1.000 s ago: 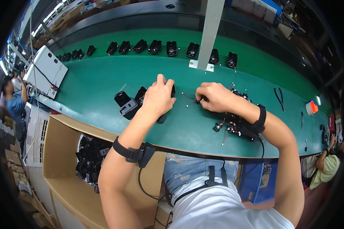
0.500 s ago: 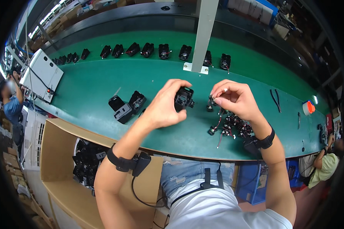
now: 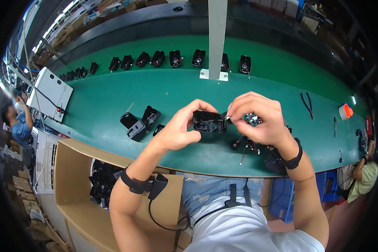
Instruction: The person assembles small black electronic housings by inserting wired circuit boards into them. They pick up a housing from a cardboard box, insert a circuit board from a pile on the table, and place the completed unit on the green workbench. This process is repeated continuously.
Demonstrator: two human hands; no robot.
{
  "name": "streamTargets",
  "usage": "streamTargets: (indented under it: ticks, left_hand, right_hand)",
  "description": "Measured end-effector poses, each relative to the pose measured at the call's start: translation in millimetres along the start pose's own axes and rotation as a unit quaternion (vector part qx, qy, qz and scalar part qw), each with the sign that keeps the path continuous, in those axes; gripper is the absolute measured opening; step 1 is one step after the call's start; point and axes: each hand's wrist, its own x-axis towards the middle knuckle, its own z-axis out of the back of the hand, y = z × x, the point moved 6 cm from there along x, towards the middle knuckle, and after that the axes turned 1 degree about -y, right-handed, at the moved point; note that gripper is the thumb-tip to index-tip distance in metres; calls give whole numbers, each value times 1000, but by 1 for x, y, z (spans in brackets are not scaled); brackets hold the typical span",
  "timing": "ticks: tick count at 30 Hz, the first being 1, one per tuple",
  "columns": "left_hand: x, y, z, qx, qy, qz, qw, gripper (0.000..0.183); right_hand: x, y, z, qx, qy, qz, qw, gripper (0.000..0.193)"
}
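Our left hand (image 3: 178, 131), thumb and fingers half spread, grips the black housing (image 3: 210, 122) over the tabletop (image 3: 109, 96), between front and back edges, open face up, likely for access; our right hand (image 3: 268, 114) tightly pinches a small part (image 3: 227, 118) alongside.

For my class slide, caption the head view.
Left hand holding a black housing, right hand pinching a small part by its end, above a green workbench.

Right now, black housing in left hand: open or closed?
Open: the black housing in the left hand shows its recessed interior, uncovered.
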Motion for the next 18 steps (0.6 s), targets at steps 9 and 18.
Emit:
streamTargets:
  ticks: [9, 18]
  left_hand:
    - [-1, 1, -5, -86, 39, 71, 993, 56]
    - [0, 3, -13, -106, 47, 62, 991, 53]
  right_hand:
    - [-8, 15, -23, 21, 41, 57, 997, 30]
    - [-11, 20, -25, 23, 49, 54, 997, 30]
